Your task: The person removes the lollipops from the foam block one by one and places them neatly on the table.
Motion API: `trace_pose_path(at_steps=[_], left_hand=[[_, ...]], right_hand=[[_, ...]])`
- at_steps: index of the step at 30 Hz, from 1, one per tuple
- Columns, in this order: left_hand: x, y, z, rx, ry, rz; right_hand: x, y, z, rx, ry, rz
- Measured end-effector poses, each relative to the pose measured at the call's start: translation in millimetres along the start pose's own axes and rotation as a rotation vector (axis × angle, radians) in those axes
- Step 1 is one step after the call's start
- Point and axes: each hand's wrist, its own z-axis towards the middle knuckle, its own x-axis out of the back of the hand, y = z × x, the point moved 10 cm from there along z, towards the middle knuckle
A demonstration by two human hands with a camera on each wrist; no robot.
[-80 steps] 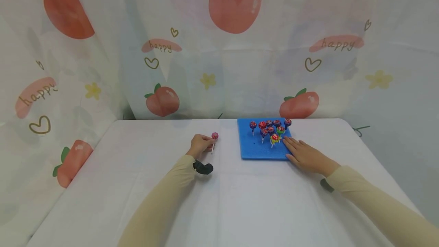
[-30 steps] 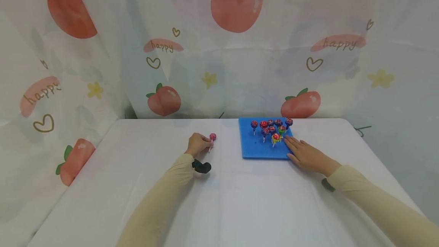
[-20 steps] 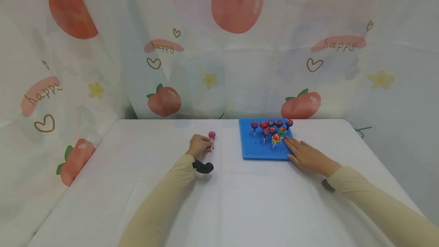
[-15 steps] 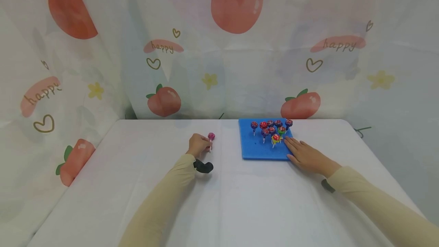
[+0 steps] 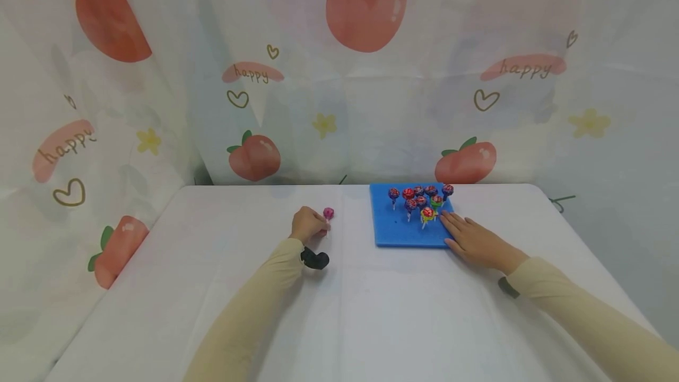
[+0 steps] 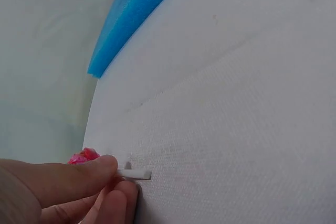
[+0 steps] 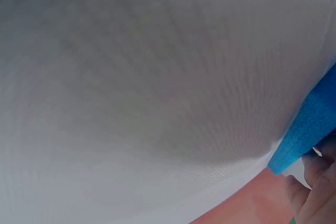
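My left hand point(image 5: 309, 224) pinches a pink-wrapped lollipop point(image 5: 329, 213) by its white stick, candy end up, left of the blue foam board point(image 5: 389, 234). In the left wrist view the thumb point(image 6: 100, 174) lies over the stick point(image 6: 135, 174), whose free end sticks out past the fingers. My right hand point(image 5: 474, 241) lies flat with straight fingers at the board's right edge, fingertips on it. Several lollipops point(image 5: 410, 205) in dark blue, red, green and yellow wrappers stand upright in the board's back right part. The right wrist view catches the right fingers point(image 7: 315, 182) beside the board's edge.
A white cloth point(image 5: 339, 311) covers the table. Behind and to the left hangs a curtain point(image 5: 366, 105) printed with peaches, hearts and flowers. Dark wrist straps point(image 5: 315, 259) sit at both cuffs.
The lollipop in my left hand has turned slightly, its stick going from slanted to nearly upright, and shifted a little. My right hand stays at the board's edge.
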Motion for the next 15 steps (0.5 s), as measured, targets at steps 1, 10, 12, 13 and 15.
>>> trace_pose_path(at_steps=[1, 10, 12, 13, 15], left_hand=[[-0.9, -0.4, -0.2, 0.002, -0.006, -0.010], [-2.8, -2.8, -0.4, 0.042, -0.036, -0.025], [-2.9, -3.3, -0.5, 0.054, -0.042, -0.030], [-2.8, -3.3, -0.5, 0.057, -0.044, -0.030], [-2.2, -3.7, -0.6, 0.069, -0.048, -0.035]], right_hand=[[0.2, -0.2, 0.1, 0.001, 0.002, -0.002], [0.5, -1.0, 0.1, 0.007, 0.006, -0.004], [0.4, -1.0, 0.1, 0.008, 0.005, -0.002], [0.3, -0.9, 0.1, 0.008, 0.006, -0.004], [-0.2, -0.6, 0.2, 0.008, 0.005, -0.003]])
